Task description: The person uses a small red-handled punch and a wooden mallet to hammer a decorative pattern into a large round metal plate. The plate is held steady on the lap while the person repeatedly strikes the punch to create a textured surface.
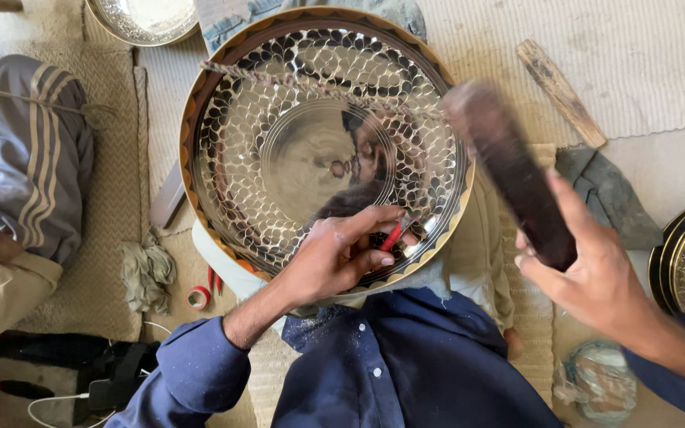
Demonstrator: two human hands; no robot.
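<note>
Blue cloth fills the bottom edge: my own shirt (406, 372), buttoned and dusted with pale flecks, just below the big metal tray (319, 150). I take that tray as my landmark. My left hand (342, 254) rests on its near rim, fingers (370, 218) closed around a small red-handled tool (391, 236) whose tip touches the patterned surface. My right hand (596, 277) hovers off the tray's right side, fingers clamped on a dark, long wooden mallet (517, 174), blurred, its head above the tray's right rim.

Round and mirror-bright, the tray carries a scale-like pattern ringing a smooth centre, with a golden scalloped border; a twisted cord (311, 83) lies across its upper part. Left of it, near its lower rim, lie a crumpled grey rag (146, 273) and a small red tape roll (197, 297) on a woven mat (112, 182). Farther left sits another person in a striped grey garment (29, 150). Right of the tray, a worn wooden stick (560, 93) lies slanted; beyond the far rim, part of another shiny dish (144, 20) shows.
</note>
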